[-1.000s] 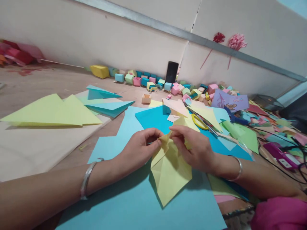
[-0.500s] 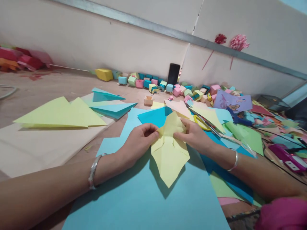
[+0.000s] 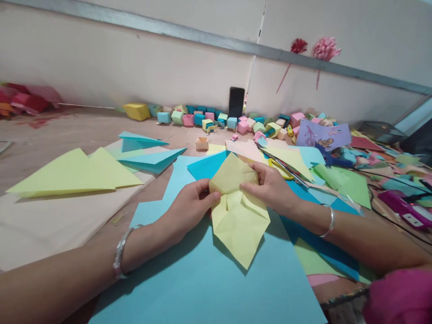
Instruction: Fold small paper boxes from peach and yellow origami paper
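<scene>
A creased pale yellow paper (image 3: 241, 225) hangs between my two hands, its lower end coming to a point. My left hand (image 3: 194, 202) pinches its left edge, thumb on the near face and fingers behind. On the right edge, my right hand (image 3: 270, 186) grips in the same way, with the thumb pressed near the paper's middle. Folds and raised creases run across the sheet between the thumbs. Below it lies a large light blue sheet (image 3: 202, 283). Just behind the yellow paper is a brighter blue sheet (image 3: 206, 166).
Scissors with yellow handles (image 3: 281, 170) lie right of my hands among coloured sheets. Folded yellow paper (image 3: 77, 173) is at the left. Small paper boxes (image 3: 199, 119) line the wall, where a phone (image 3: 236, 102) stands. A purple power strip (image 3: 403, 209) sits far right.
The yellow paper has been spread wider, its upper part flatter and broader. My left hand has moved slightly left and down. The view has shifted a little.
</scene>
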`<state>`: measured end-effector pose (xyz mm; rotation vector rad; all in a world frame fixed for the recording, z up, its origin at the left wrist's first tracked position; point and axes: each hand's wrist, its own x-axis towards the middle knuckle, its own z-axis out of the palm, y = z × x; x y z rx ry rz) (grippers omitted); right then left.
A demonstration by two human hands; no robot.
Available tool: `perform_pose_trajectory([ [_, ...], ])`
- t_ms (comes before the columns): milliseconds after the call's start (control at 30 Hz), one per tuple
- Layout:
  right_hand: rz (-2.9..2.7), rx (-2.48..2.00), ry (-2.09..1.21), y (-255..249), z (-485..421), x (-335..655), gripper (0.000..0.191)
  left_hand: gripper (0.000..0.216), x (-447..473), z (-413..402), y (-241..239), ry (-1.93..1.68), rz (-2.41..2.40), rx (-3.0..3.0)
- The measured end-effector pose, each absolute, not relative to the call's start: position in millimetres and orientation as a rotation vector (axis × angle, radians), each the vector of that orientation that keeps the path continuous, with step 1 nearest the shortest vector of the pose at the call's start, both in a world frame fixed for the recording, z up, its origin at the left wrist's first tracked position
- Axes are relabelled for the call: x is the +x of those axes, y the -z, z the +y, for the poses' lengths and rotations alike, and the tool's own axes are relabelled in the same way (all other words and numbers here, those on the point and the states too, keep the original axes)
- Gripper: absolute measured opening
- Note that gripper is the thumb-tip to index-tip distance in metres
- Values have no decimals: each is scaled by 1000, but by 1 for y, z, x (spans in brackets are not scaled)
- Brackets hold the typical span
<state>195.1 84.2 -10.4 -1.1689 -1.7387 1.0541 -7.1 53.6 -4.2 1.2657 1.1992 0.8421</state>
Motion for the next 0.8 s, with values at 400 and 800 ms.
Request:
perform_pose_trajectory([
  [400, -1470, -1144, -1606, 8, 80, 190, 20, 24, -11, 56, 13, -905, 1303, 1238],
  [800, -1351, -1243, -1547, 14, 85, 187, 13, 24, -14, 54, 12, -990, 1027, 1202],
])
